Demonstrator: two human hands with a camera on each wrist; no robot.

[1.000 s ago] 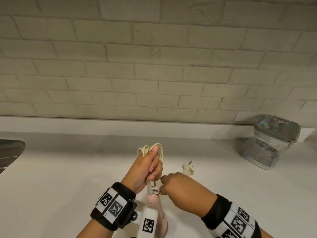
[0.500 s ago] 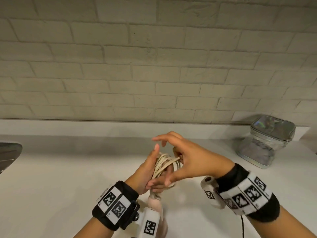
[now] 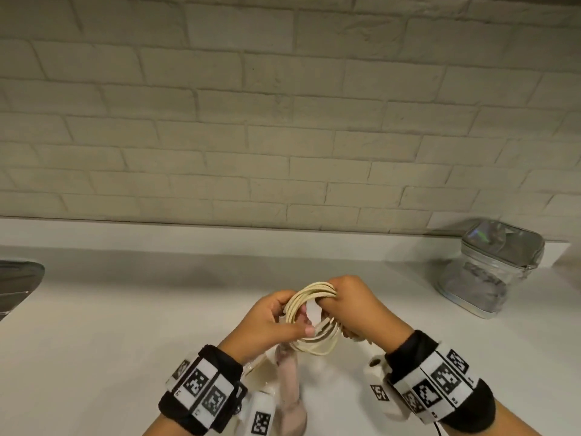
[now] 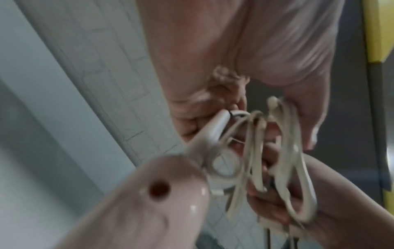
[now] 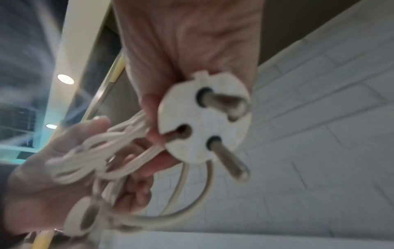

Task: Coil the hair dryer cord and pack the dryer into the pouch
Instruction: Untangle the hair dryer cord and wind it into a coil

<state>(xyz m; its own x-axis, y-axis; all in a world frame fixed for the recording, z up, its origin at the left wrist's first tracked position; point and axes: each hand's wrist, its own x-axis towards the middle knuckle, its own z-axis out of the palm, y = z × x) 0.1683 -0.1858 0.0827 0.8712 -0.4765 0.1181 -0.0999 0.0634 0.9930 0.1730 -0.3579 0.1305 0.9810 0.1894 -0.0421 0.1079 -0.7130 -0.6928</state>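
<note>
A cream cord (image 3: 314,319) is wound into several loops above the white counter. My left hand (image 3: 270,322) grips the loops on their left side, and the same cord (image 4: 275,151) shows in the left wrist view. My right hand (image 3: 358,309) grips the loops on the right and pinches the round white plug (image 5: 204,116), its metal pins pointing out. The pink hair dryer (image 3: 287,388) hangs below the coil between my wrists; its handle end (image 4: 149,198) fills the left wrist view. The clear silver-trimmed pouch (image 3: 490,269) stands at the back right, apart from both hands.
A white counter (image 3: 125,325) runs under a pale brick wall (image 3: 283,121). A dark metallic object (image 3: 15,284) pokes in at the left edge. Bare counter lies between my hands and the pouch.
My right hand rose from the dryer's cord base, passed over the coil and now grips its right side with the plug. The loops have turned from upright to a flatter ring.
</note>
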